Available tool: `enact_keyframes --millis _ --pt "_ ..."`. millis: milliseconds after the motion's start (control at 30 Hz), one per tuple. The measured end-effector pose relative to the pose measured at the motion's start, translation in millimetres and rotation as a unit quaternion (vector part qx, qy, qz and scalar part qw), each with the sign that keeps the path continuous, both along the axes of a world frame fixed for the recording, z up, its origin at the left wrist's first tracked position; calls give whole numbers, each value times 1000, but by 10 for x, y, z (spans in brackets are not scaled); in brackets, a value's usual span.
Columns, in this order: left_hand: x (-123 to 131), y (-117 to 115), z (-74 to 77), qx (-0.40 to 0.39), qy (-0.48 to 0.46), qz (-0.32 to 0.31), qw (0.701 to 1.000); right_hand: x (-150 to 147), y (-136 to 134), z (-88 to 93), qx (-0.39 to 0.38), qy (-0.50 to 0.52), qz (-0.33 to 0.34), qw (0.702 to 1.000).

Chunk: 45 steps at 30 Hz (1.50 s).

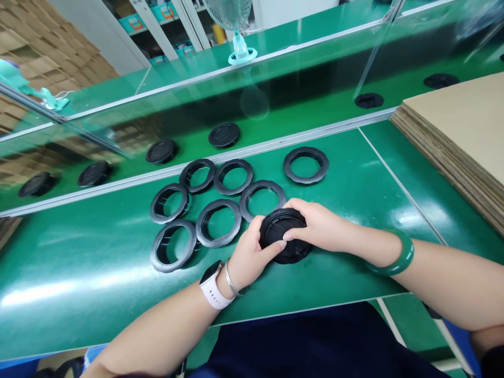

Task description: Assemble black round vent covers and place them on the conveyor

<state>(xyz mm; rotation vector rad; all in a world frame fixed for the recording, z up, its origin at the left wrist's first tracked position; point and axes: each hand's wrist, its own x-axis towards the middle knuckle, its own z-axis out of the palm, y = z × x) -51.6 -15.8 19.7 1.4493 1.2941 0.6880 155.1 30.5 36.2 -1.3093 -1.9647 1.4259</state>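
Seven black rings (200, 226) lie within reach; we find left hand (252, 254) and right hand (318, 226) cupping one black cap (277, 231).

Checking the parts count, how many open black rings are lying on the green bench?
7 on the green bench: one ring far right, two at back, two central, two at left. Any under the black disc held by the left hand and right hand would be hidden.
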Motion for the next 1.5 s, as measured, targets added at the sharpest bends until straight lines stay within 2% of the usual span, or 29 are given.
enact_keyframes --millis 133,233,333,433,533,633,700,733,800,867,933,1000,1067,1133,1200,1267,1300,1333,1367,1433,1500 --pt "-59 -31 23 56 -32 -16 998 87 138 -62 -47 120 -10 992" --pt "-128 -54 52 107 -60 -11 992 135 235 -87 -115 254 -69 958" --pt "-170 -20 68 237 70 -5 969 133 294 -105 -183 362 -135 904" --pt "-169 37 46 327 226 -46 916 117 322 -148 -219 415 -163 868" --pt "-161 62 -9 353 323 -61 876 121 339 -203 -224 445 -175 849" --pt "-163 54 -32 358 357 -55 861 137 358 -222 -243 452 -188 837" --pt "-155 30 -1 358 320 -86 873 146 370 -206 -256 457 -188 830" --pt "-145 11 26 354 275 -123 885 149 374 -192 -261 462 -187 827" --pt "-113 -45 83 318 139 -228 910 152 374 -164 -266 472 -186 820" --pt "-77 -109 117 236 -12 -306 923 151 359 -148 -271 474 -192 816" --pt "-51 -150 112 115 -136 -307 935 147 336 -148 -277 470 -202 814" --pt "-42 -140 76 -7 -224 -262 938 143 334 -151 -277 460 -217 815" --pt "-44 -78 29 -91 -268 -216 934 136 400 -130 -270 439 -230 826" --pt "-50 6 -15 -130 -288 -174 933 118 578 -63 -250 407 -227 849" --pt "-53 72 -48 -144 -308 -136 931 83 879 42 -185 374 -204 886" --pt "-56 102 -72 -140 -320 -122 929 35 1268 146 -33 307 -178 934" --pt "-58 106 -82 -133 -319 -126 930 11 1473 180 73 243 -171 952" --pt "-62 103 -92 -126 -317 -134 930 -10 1672 195 175 161 -170 956" --pt "-65 97 -104 -122 -315 -142 930 -24 1853 189 224 118 -171 952" --pt "-70 82 -128 -130 -316 -149 928 -21 2141 114 269 47 -162 948" --pt "-69 70 -147 -145 -311 -136 930 38 2318 -20 268 -1 -142 953"
